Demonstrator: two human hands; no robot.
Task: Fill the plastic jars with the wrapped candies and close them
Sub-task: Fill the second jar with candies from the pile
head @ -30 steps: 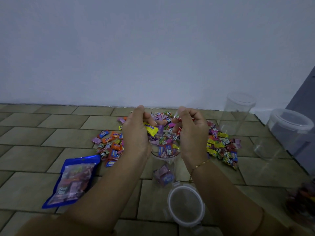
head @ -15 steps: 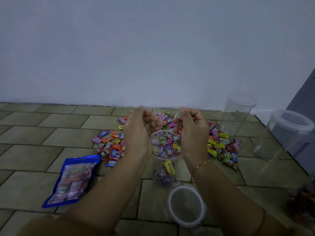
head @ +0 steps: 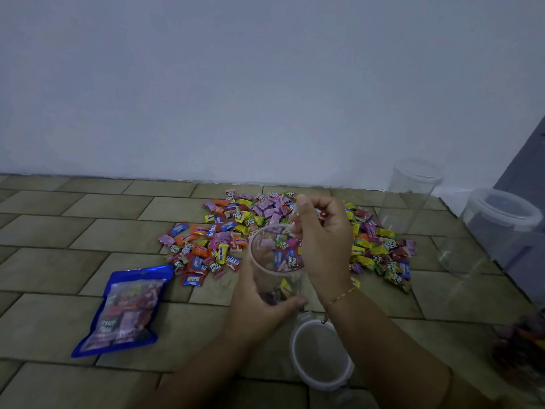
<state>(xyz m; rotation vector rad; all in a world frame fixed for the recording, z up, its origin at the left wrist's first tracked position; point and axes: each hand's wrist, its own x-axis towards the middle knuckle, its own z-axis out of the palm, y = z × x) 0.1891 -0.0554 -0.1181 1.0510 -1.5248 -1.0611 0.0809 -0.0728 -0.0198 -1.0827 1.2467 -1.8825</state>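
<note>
Head view: the left hand [head: 259, 308] grips the clear jar [head: 277, 261] low on its side. The right hand [head: 324, 237], fingers curled, pinches candies over its rim.

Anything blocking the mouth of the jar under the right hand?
Nothing visible does. The right hand hangs beside the open rim of the jar, gripped by the left hand; its lid lies apart on the floor.

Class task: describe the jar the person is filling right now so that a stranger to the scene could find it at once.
Start at the heap of wrapped candies spread on the tiled floor below the wall. At its near edge stands a clear jar, gripped low by the left hand. Unlike the other jars at the right, it has candies at its bottom.
</note>
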